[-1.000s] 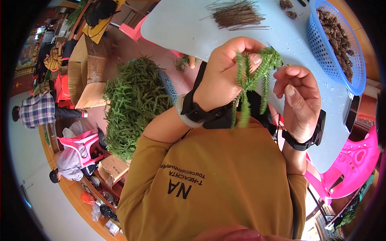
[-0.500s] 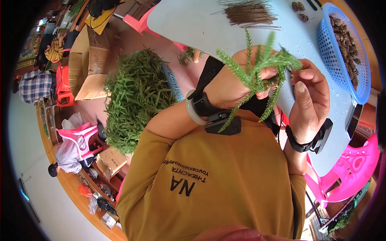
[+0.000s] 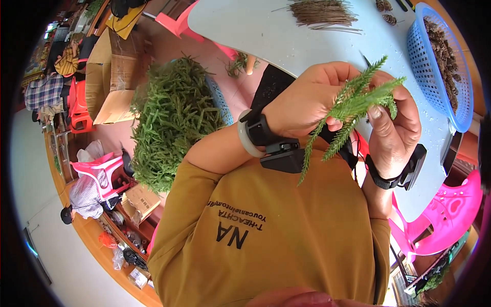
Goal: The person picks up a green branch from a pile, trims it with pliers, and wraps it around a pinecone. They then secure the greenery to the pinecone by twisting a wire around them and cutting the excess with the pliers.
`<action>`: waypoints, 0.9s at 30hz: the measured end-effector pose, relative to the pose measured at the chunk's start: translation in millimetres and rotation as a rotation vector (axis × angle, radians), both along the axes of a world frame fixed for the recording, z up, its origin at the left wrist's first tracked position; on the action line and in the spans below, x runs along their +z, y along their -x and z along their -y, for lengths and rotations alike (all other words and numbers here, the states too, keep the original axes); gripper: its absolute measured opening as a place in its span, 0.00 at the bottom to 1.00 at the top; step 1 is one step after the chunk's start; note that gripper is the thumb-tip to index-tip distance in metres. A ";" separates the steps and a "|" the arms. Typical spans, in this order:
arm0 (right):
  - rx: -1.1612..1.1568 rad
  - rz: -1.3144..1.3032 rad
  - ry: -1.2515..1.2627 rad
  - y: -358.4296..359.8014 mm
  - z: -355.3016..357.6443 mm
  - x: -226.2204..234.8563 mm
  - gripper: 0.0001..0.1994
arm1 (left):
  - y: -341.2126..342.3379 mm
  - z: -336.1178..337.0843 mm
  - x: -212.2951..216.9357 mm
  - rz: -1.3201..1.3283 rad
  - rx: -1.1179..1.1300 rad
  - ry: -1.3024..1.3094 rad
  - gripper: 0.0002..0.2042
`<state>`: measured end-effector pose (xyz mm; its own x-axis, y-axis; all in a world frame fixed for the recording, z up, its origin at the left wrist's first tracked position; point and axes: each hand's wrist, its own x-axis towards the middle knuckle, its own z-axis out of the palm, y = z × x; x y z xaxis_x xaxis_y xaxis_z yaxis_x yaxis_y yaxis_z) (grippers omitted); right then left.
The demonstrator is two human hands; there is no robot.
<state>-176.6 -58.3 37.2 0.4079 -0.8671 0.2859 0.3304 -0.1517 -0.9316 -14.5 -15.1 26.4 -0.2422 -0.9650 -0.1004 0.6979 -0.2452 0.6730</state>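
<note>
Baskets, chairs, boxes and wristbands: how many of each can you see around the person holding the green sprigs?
Blue baskets: 2
Pink chairs: 3
Cardboard boxes: 2
Wristbands: 2
Total: 9

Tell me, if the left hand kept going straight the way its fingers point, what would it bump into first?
Most likely the right hand: the left hand points across at it, with only the green fern-like sprigs that both hands grip between them. Depth is hard to judge here.
</note>
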 end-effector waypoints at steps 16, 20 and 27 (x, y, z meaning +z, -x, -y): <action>-0.096 -0.029 -0.106 9.7 -2.5 -8.8 0.09 | -16.2 -11.8 -2.5 0.002 0.198 0.007 0.12; -0.125 -0.026 -0.153 5.2 -3.9 -2.6 0.08 | -18.0 -15.1 -3.3 0.165 0.193 0.233 0.12; -0.054 -0.016 -0.223 4.8 -5.3 1.3 0.06 | -16.0 -18.7 8.6 0.352 0.236 0.137 0.13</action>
<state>-181.4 -52.9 38.5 0.3625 -0.9287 0.0782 0.3120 0.0419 -0.9492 1.5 3.6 35.0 0.0120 -0.9999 -0.0046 0.4465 0.0012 0.8948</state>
